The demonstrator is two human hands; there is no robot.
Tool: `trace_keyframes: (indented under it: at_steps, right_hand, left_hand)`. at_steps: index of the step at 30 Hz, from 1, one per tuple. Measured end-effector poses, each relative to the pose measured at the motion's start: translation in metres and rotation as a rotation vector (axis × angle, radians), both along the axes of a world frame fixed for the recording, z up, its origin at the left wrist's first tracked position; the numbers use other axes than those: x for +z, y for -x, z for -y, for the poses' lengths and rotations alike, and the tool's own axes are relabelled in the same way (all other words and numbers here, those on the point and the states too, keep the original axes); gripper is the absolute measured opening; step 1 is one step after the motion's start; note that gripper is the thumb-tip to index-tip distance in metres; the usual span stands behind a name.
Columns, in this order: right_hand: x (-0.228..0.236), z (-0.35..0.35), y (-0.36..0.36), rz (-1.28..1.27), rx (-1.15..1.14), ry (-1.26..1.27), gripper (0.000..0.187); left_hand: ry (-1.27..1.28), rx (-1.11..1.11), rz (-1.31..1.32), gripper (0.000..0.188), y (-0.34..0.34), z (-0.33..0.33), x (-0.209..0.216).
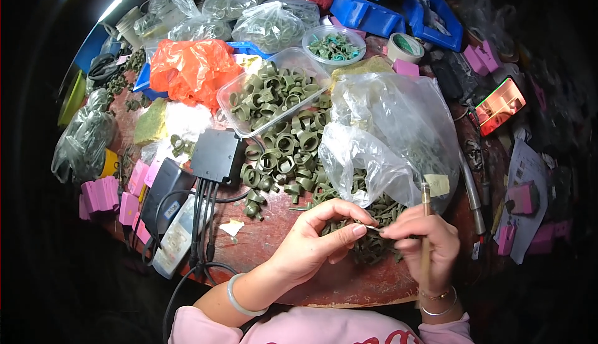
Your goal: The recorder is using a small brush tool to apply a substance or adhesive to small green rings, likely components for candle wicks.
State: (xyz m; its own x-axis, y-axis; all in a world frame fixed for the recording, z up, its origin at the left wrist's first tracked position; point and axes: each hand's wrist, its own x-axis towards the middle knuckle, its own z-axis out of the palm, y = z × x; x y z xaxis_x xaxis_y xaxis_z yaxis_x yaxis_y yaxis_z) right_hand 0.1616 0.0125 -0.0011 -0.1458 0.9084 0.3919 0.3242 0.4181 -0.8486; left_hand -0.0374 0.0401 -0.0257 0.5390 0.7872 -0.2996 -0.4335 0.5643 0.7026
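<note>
My left hand (317, 235) is closed, thumb and forefinger pinching a small thin pale piece (373, 228) whose kind I cannot make out. Across from it, my right hand (430, 244) holds a slim brass-coloured pen-like tool (426, 244) upright between its fingers. The right fingertips are at the other end of the pale piece, slightly blurred. Beneath both hands lies a heap of small dark green slivers (374, 250). Beyond the left hand are olive-green ring-shaped pieces (286, 151) in a loose pile, with more in a clear plastic tub (233, 119).
A large clear plastic bag (398, 119) lies beyond my hands. A black box with cables (217, 154) stands at the left, near pink blocks (99, 194). Farther off are an orange bag (193, 73), a round tub (333, 48) and blue bins (367, 17). A phone (500, 106) leans at the right.
</note>
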Motion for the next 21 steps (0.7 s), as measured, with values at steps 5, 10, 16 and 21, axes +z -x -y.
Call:
trace_keyframes:
  at_steps: [5,10,16,21]
  right_hand:
    - [-0.003,0.009,0.004,-0.405,0.019,0.202,0.068]
    - [0.0,0.005,0.005,0.158,-0.045,-0.162,0.027]
    - [0.002,0.011,0.008,0.126,-0.009,-0.168,0.016]
    - [-0.002,0.011,0.008,0.147,-0.008,-0.155,0.016]
  left_hand:
    - [-0.007,-0.009,-0.044,0.01,0.001,0.001,0.0]
    - [-0.471,0.081,-0.232,0.011,-0.003,0.0,-0.01]
    - [-0.596,0.104,-0.333,0.013,-0.002,0.002,-0.014]
    - [-0.619,0.111,-0.346,0.015,-0.002,0.002,-0.013]
